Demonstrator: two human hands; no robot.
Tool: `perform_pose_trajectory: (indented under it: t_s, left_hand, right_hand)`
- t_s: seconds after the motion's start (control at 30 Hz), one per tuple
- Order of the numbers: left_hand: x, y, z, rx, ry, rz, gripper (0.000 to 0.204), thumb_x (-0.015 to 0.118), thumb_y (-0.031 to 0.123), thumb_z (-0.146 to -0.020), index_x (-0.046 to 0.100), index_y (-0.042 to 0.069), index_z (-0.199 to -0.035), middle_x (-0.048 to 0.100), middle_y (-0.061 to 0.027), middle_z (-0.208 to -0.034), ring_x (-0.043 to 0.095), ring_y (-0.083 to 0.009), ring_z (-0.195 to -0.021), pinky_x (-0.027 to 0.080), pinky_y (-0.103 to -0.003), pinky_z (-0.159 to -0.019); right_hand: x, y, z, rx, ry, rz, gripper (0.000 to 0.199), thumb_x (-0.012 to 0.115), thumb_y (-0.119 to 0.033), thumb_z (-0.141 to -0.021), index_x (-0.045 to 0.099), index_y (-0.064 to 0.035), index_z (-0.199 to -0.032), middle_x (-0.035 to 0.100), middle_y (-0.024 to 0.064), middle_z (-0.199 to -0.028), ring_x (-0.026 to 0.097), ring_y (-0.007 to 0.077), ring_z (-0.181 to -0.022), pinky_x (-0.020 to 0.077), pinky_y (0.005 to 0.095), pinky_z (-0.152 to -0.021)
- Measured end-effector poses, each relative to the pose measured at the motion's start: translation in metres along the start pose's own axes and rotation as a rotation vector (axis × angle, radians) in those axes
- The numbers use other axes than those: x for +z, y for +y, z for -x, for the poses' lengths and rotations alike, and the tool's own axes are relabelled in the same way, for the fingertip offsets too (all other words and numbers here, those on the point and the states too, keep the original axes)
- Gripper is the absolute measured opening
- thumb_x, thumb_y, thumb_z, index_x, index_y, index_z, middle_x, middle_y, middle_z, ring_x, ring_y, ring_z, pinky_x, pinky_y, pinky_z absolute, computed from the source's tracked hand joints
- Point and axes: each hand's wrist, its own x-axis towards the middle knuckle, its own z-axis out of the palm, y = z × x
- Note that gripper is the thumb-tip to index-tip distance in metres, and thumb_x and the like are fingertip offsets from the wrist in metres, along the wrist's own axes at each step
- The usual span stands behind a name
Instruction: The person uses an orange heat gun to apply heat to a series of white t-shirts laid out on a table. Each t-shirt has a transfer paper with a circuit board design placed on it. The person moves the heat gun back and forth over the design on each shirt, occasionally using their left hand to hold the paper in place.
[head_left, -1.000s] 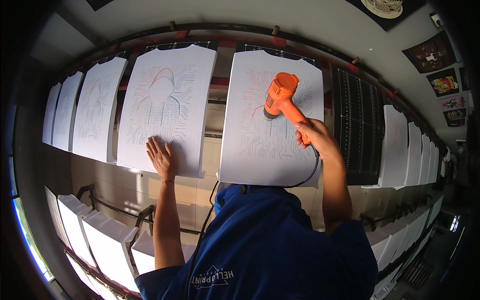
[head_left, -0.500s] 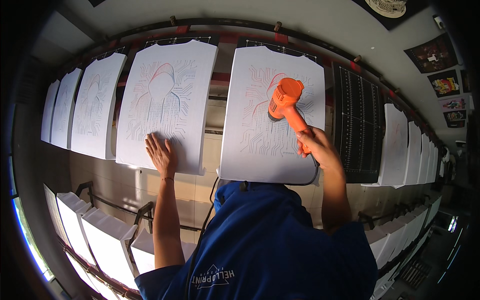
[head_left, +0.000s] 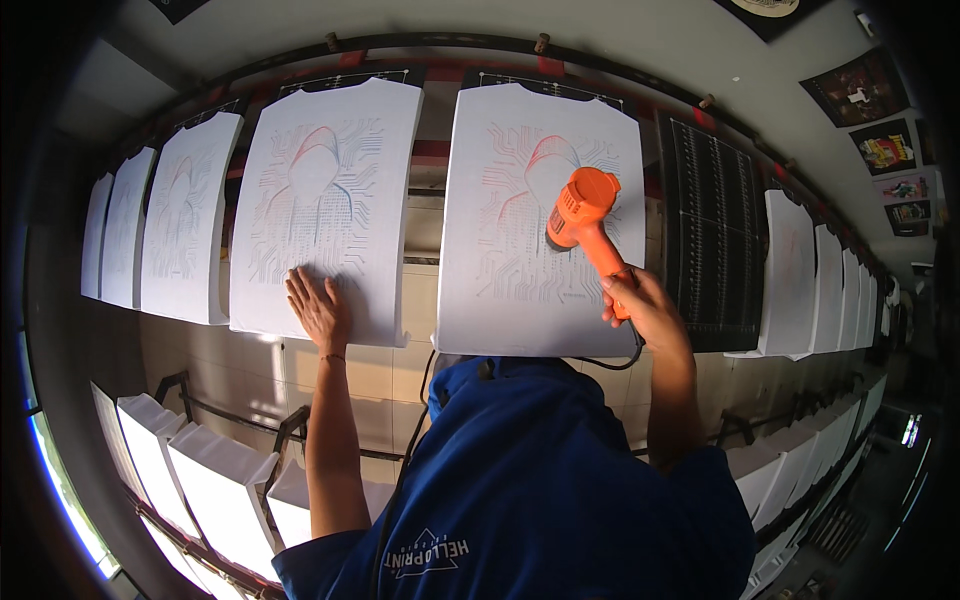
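My right hand (head_left: 643, 305) is wrapped round the handle of an orange heat gun (head_left: 585, 215), whose dark nozzle points at the print on a white T-shirt (head_left: 480, 320) in front of me. That print is a hooded figure with red and blue circuit lines, partly covered by the tool. On the lower part of the print on the neighbouring white T-shirt (head_left: 375, 300), to the left, my left hand (head_left: 322, 308) lies flat with its fingers stretched out. The heat gun's dark cord (head_left: 610, 365) hangs below my right hand.
A black board with white markings (head_left: 710, 240) stands to the right, bare of any shirt. More white shirts on boards (head_left: 183, 220) line the row both ways along a dark rail (head_left: 440, 42). Another row of white-covered boards (head_left: 220, 480) runs behind me. Posters (head_left: 855, 95) hang at the right.
The heat gun in my right hand has moved slightly right and down over the shirt, uncovering more of the hood. My left hand stays on the left shirt.
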Motion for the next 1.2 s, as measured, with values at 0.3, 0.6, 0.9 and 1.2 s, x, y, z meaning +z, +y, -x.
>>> perform_pose_trajectory:
  t_s: [0.3, 0.6, 0.9, 1.2]
  left_hand:
    - [0.001, 0.0, 0.0, 0.008, -0.016, -0.023, 0.062, 0.035, 0.039, -0.099, 0.028, -0.002, -0.146, 0.026, -0.019, -0.153, 0.019, -0.0339, -0.143, 0.015, -0.043, -0.117]
    - [0.003, -0.002, 0.001, 0.02, 0.009, -0.008, 0.064, 0.036, 0.039, -0.099, 0.028, -0.004, -0.145, 0.027, -0.0209, -0.152, 0.021, -0.0351, -0.142, 0.015, -0.044, -0.117]
    - [0.003, -0.003, 0.001, 0.009, -0.017, 0.01, 0.065, 0.034, 0.042, -0.099, 0.025, -0.001, -0.147, 0.025, -0.0191, -0.153, 0.019, -0.0339, -0.143, 0.014, -0.045, -0.117]
    - [0.003, -0.001, 0.002, 0.028, 0.003, 0.005, 0.064, 0.036, 0.04, -0.099, 0.028, -0.003, -0.145, 0.027, -0.0198, -0.152, 0.021, -0.0349, -0.142, 0.015, -0.044, -0.117]
  right_hand:
    - [0.003, 0.011, 0.021, 0.03, 0.018, -0.05, 0.03, 0.062, -0.028, -0.09, 0.057, 0.0006, -0.095, 0.056, 0.003, -0.074, 0.057, 0.0112, -0.061, 0.0443, 0.0246, -0.053]
    - [0.008, 0.019, 0.04, 0.021, 0.018, 0.001, 0.032, 0.062, -0.027, -0.09, 0.056, 0.0029, -0.099, 0.056, 0.0041, -0.074, 0.056, 0.0118, -0.061, 0.0434, 0.0252, -0.053]
    - [-0.006, 0.03, 0.055, 0.046, 0.01, -0.071, 0.029, 0.063, -0.027, -0.091, 0.057, 0.0007, -0.097, 0.056, 0.0025, -0.072, 0.057, 0.0104, -0.06, 0.0451, 0.0242, -0.054]
    - [-0.005, 0.035, 0.066, 0.033, 0.019, -0.084, 0.027, 0.061, -0.024, -0.092, 0.057, 0.0014, -0.098, 0.055, 0.0021, -0.072, 0.056, 0.0098, -0.061, 0.0453, 0.0244, -0.054]
